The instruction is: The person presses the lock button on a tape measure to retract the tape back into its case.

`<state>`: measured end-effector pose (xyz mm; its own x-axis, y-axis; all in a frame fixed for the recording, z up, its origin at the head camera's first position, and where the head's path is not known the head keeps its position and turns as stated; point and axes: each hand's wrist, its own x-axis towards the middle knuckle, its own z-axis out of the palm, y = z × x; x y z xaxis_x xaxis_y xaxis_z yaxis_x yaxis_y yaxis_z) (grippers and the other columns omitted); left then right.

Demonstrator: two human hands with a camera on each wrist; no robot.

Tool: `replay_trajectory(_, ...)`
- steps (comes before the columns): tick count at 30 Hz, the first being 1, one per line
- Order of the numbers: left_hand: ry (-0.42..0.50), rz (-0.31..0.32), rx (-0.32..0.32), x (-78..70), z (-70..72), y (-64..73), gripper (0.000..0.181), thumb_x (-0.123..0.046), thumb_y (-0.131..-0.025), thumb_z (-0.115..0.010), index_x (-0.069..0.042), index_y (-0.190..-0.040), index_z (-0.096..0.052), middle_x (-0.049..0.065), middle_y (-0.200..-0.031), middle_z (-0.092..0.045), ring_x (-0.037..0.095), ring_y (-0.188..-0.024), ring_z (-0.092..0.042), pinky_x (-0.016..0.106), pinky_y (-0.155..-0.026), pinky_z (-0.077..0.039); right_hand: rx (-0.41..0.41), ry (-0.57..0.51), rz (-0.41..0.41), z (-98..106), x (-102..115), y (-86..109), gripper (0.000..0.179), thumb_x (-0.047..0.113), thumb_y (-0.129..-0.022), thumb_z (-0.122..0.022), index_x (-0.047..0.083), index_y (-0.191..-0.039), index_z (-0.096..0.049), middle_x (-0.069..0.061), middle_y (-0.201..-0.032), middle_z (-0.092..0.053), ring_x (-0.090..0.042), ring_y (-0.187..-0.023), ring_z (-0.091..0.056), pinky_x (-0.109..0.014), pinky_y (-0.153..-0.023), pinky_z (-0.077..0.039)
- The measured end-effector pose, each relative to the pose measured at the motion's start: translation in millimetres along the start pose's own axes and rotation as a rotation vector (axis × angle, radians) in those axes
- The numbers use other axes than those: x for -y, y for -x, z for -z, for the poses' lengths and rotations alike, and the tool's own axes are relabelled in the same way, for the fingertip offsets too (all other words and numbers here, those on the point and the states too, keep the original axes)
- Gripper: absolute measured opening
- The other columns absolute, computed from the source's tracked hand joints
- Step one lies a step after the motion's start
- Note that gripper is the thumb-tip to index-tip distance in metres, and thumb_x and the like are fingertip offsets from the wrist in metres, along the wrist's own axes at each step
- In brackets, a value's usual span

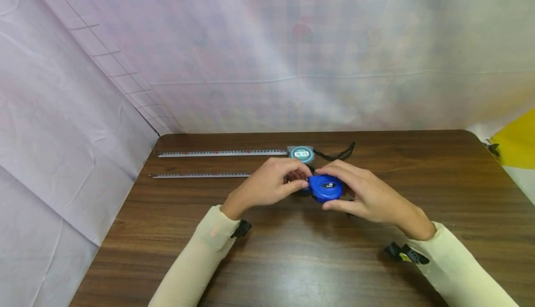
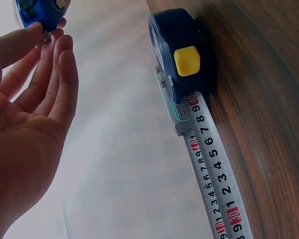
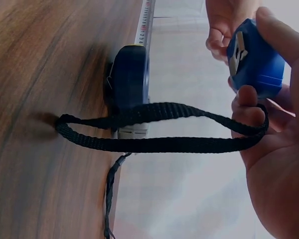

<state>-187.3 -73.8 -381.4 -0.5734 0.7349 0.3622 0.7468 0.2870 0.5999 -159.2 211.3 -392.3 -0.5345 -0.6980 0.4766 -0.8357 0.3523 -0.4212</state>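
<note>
In the head view my right hand [image 1: 369, 195] holds a bright blue tape measure [image 1: 322, 190] above the table, thumb on the near side and fingers on the far side. A black wrist strap [image 3: 174, 145] hangs as a loop from that hand. The thumb and fingers of my left hand [image 1: 267, 184] pinch the small metal end at the mouth of this tape measure. Just beyond lies a dark blue tape measure [image 2: 172, 45] with a yellow button, its blade [image 1: 200, 175] pulled out leftward. The left hand covers much of it in the head view.
Farther back on the wooden table [image 1: 267, 256] lies a grey and teal tape measure [image 1: 301, 153]. Its extended blade [image 1: 221, 153] runs left, parallel to the other, and its black cord [image 1: 340, 153] trails right. A pale curtain [image 1: 267, 56] hangs behind the table.
</note>
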Motion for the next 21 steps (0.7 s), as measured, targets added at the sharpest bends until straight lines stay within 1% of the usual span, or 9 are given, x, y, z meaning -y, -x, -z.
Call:
replay_trajectory(3,-0.002,0.004,0.005,-0.5,-0.4,-0.2,0.016,-0.011,-0.106,-0.077,-0.004,-0.121,-0.076,0.005,-0.111,-0.078,0.009,-0.097,-0.074,0.026,-0.087,-0.061,0.003,0.015,-0.015,1.5,-0.2,-0.1,0.063,0.027,-0.091,-0.095,0.012,-0.143,-0.064,0.005,-0.137,-0.065,-0.012,-0.117,-0.067,-0.027,-0.095,-0.058)
replay_trajectory(6,-0.004,0.009,0.012,-1.2,-0.7,-0.3,0.018,-0.011,-0.106,-0.077,-0.004,-0.122,-0.076,0.005,-0.112,-0.078,0.009,-0.097,-0.074,0.026,-0.087,-0.06,0.001,0.022,-0.01,2.5,-0.4,-0.5,0.061,0.026,-0.088,-0.097,0.015,-0.14,-0.066,0.007,-0.135,-0.066,-0.011,-0.114,-0.067,-0.027,-0.094,-0.057)
replay_trajectory(8,-0.001,0.008,0.014,-1.4,-1.0,-0.3,0.018,-0.011,-0.106,-0.077,-0.004,-0.123,-0.076,0.006,-0.112,-0.078,0.01,-0.098,-0.075,0.028,-0.087,-0.061,0.002,0.02,-0.007,3.3,-0.3,-0.6,0.061,0.027,-0.088,-0.097,0.015,-0.14,-0.066,0.007,-0.134,-0.066,-0.01,-0.114,-0.067,-0.027,-0.093,-0.057)
replay_trajectory(12,0.013,0.007,0.016,-0.7,-2.1,-0.1,0.02,-0.01,-0.106,-0.076,-0.003,-0.124,-0.075,0.007,-0.113,-0.078,0.013,-0.098,-0.075,0.038,-0.088,-0.064,-0.005,0.025,-0.006,4.2,-0.8,-0.5,0.06,0.028,-0.088,-0.097,0.015,-0.139,-0.067,0.007,-0.133,-0.067,-0.011,-0.113,-0.068,-0.026,-0.094,-0.057)
replay_trajectory(14,0.017,0.007,0.016,-0.3,-2.5,-0.2,0.02,-0.01,-0.106,-0.076,-0.002,-0.125,-0.075,0.008,-0.114,-0.078,0.014,-0.098,-0.075,0.039,-0.088,-0.064,-0.013,0.027,-0.005,4.3,-1.1,-0.5,0.06,0.028,-0.088,-0.097,0.016,-0.139,-0.068,0.007,-0.133,-0.067,-0.011,-0.112,-0.068,-0.025,-0.094,-0.057)
replay_trajectory(21,0.008,0.022,0.023,-0.7,-2.8,-0.1,0.024,-0.01,-0.107,-0.076,-0.003,-0.13,-0.074,0.007,-0.116,-0.077,0.013,-0.099,-0.075,0.032,-0.087,-0.063,-0.032,0.03,-0.003,4.3,-2.3,-0.7,0.061,0.025,-0.086,-0.099,0.014,-0.138,-0.069,0.006,-0.131,-0.068,-0.01,-0.108,-0.068,-0.022,-0.09,-0.055)
